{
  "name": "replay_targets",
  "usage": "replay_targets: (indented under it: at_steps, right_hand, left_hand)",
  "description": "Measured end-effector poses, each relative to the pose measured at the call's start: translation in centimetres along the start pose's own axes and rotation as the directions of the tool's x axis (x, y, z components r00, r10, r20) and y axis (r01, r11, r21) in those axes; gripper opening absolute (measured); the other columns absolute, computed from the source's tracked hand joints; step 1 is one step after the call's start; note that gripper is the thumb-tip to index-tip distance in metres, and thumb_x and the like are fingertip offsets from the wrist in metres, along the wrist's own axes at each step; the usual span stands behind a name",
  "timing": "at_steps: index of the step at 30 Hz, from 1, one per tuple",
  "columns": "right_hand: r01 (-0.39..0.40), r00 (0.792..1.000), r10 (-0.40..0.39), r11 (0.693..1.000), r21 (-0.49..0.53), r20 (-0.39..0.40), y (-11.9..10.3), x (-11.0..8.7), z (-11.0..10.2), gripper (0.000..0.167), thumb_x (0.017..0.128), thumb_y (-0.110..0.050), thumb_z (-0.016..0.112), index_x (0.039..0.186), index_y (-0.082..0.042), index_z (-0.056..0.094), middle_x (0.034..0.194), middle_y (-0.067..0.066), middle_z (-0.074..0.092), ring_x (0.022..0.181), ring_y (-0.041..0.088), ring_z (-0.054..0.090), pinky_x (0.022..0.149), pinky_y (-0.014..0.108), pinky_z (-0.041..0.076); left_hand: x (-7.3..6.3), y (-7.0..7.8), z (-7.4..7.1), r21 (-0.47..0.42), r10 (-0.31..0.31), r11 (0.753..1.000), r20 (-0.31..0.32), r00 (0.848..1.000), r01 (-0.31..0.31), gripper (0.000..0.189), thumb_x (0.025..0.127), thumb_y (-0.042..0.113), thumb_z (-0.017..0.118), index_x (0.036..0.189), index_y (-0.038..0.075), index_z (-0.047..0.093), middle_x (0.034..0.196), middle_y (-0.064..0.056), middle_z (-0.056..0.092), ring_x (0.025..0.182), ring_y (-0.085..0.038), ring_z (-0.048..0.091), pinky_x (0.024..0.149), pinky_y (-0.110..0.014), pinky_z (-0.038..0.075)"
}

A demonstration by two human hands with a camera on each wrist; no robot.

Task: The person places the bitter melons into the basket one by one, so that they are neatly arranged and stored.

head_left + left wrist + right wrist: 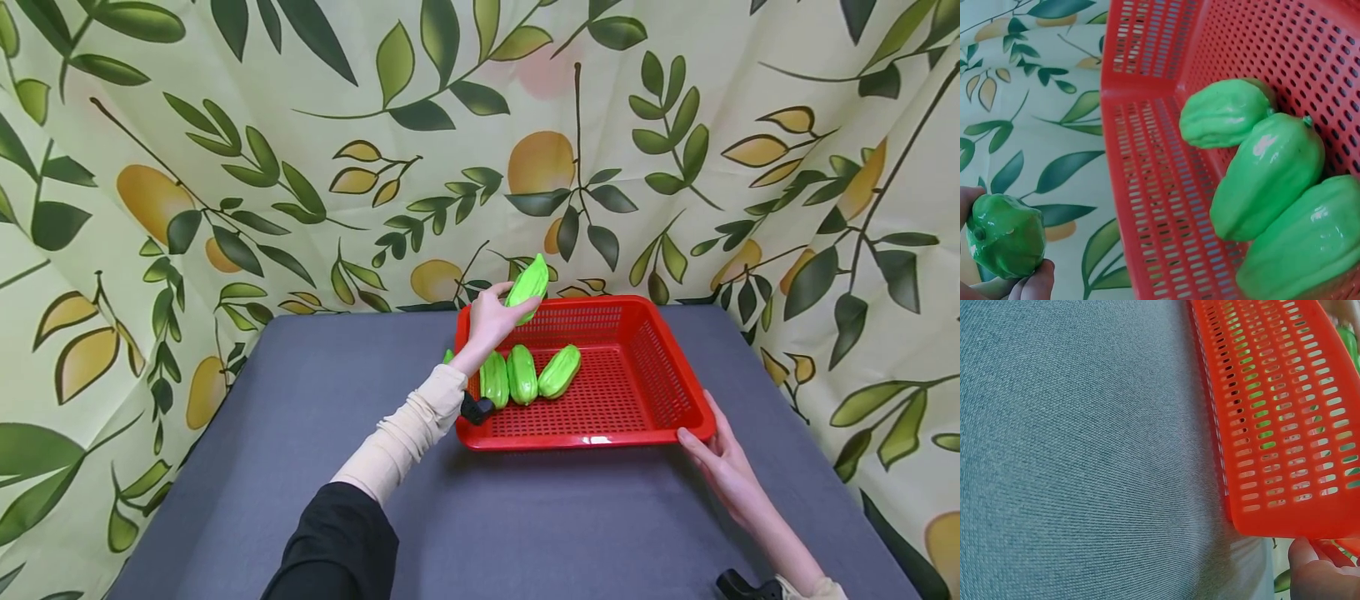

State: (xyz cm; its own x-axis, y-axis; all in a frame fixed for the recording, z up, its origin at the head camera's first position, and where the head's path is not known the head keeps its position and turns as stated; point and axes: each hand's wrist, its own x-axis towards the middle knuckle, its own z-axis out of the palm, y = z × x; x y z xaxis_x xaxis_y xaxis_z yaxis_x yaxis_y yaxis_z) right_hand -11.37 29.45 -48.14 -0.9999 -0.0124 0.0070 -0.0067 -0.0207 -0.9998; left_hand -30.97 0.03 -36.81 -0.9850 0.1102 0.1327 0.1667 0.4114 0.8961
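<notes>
My left hand [493, 319] grips a glossy green ribbed fruit [528, 288] above the back left rim of a red plastic basket [652, 400]. In the left wrist view, fingers and thumb hold this fruit [1007, 234] from its sides, one knobby end facing the camera. Three similar green fruits [558, 372] lie side by side in the basket's left part. My right hand [720, 458] holds the basket's front right corner, thumb at the rim; its other fingers are partly hidden. The right wrist view has that hand [1325, 575] at the basket's corner.
The basket stands on a grey-blue cloth-covered table [337, 383], near its back edge. A leaf-patterned curtain [300, 167] hangs behind and at both sides. A bit of green [448, 356] shows just outside the basket's left wall, mostly hidden.
</notes>
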Motion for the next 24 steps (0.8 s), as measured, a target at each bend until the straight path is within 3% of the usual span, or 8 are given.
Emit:
replay_targets:
  at_steps: [11,24]
  right_hand:
    - [0.001,1.000,-0.001,1.000,-0.003,-0.006,0.0,-0.1,0.0,0.078,0.098,-0.013,0.045,0.153,-0.020,-0.011,0.157,0.019,0.000,0.116,-0.015,0.043,0.088,0.008,0.046]
    - [0.030,1.000,-0.030,1.000,0.009,0.006,0.2,-0.2,-0.1,0.078,0.098,-0.011,0.045,0.153,-0.018,-0.010,0.157,0.015,0.005,0.118,-0.014,0.044,0.089,0.010,0.047]
  left_hand:
    - [0.1,0.0,2.1,0.025,0.023,0.999,0.022,0.999,-0.023,0.058,0.078,0.034,0.075,0.127,0.006,0.060,0.115,-0.010,0.068,0.094,-0.022,0.065,0.072,-0.026,0.051]
    - [-0.1,-0.1,4.8,0.097,0.018,0.995,0.095,0.995,-0.027,0.061,0.078,0.035,0.075,0.128,0.005,0.059,0.121,-0.009,0.066,0.101,-0.021,0.064,0.082,-0.028,0.052]
